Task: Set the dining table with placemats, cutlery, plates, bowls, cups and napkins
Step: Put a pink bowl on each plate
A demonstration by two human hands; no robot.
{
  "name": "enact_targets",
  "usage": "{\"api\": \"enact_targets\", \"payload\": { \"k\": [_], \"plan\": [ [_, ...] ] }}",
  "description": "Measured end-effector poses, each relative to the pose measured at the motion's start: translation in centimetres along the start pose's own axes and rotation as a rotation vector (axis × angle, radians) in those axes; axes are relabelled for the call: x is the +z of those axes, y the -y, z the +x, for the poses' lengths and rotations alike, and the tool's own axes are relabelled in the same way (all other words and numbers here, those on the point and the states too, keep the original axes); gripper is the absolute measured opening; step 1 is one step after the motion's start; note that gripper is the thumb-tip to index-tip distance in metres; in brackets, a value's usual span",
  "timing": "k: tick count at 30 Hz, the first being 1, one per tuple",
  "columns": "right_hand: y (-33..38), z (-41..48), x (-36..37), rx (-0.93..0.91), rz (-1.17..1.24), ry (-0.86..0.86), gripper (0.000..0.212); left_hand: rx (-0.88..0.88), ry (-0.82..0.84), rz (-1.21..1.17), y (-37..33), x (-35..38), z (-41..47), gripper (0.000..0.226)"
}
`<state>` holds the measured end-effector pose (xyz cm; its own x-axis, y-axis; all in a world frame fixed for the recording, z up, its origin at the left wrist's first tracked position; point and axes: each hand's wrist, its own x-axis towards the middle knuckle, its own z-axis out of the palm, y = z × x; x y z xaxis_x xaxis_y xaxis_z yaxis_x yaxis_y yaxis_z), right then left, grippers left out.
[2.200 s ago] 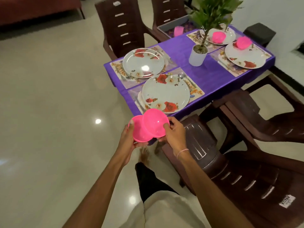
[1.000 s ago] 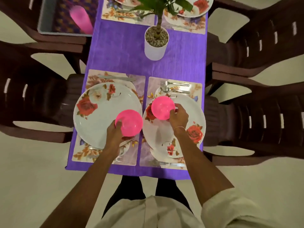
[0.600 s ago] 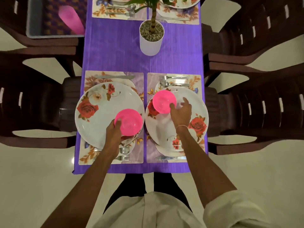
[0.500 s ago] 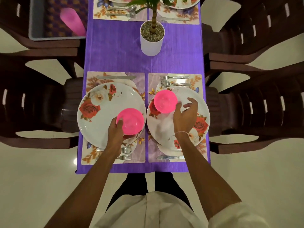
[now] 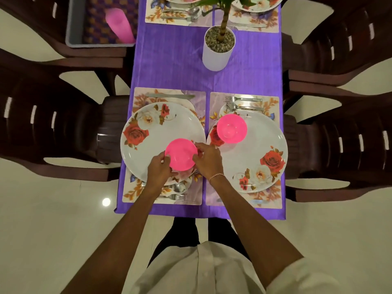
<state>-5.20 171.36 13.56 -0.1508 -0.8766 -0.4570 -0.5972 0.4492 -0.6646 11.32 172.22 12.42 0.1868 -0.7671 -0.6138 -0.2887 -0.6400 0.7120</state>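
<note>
Grip on pink bowl (image 5: 181, 154): left hand (image 5: 158, 169) and right hand (image 5: 209, 161), one on each side.
Left hand clasped the near-left rim with its fingers curled round the edge; right hand clasped the opposite rim, thumb and fingers bent onto it, thin bracelet at the wrist. Pink bowl sat over the near-right part of the left plate (image 5: 152, 132); contact with the plate could not be told. Second pink bowl (image 5: 231, 128) rested on the far-left part of the right plate (image 5: 261, 145), no hand on it. Left plate lay on a floral placemat (image 5: 197, 102); a fork (image 5: 241, 99) lay beyond the right plate. Purple tablecloth (image 5: 176, 66) carried a white potted plant (image 5: 218, 49) farther along.
</note>
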Motion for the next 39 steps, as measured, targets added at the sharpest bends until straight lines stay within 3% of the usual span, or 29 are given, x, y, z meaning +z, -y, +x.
{"api": "enact_targets", "payload": {
  "k": [6, 19, 23, 32, 39],
  "plan": [
    [-0.8, 0.4, 1.0, 0.008, -0.061, 0.012, 0.040, 0.065, 0.033, 0.182, 1.6, -0.2, -0.1, 0.040],
    [-1.4, 0.2, 0.1, -0.013, -0.079, 0.040, 0.038, 0.080, 0.061, 0.250, 2.9, -0.6, -0.7, 0.039],
    [-1.4, 0.1, -0.7, -0.032, -0.092, -0.058, 0.040, 0.079, -0.011, 0.269, 2.6, -0.8, -1.5, 0.043],
    [4.5, -0.3, -1.5, -0.434, -0.184, -0.233, 0.053, 0.308, -0.332, 0.548, -0.2, -6.6, -4.3, 0.066],
    [13.1, -1.0, 4.0, -0.573, -0.095, -0.314, 0.061, 0.428, -0.427, 0.629, -1.9, -17.2, -3.2, 0.087]
  ]
}}
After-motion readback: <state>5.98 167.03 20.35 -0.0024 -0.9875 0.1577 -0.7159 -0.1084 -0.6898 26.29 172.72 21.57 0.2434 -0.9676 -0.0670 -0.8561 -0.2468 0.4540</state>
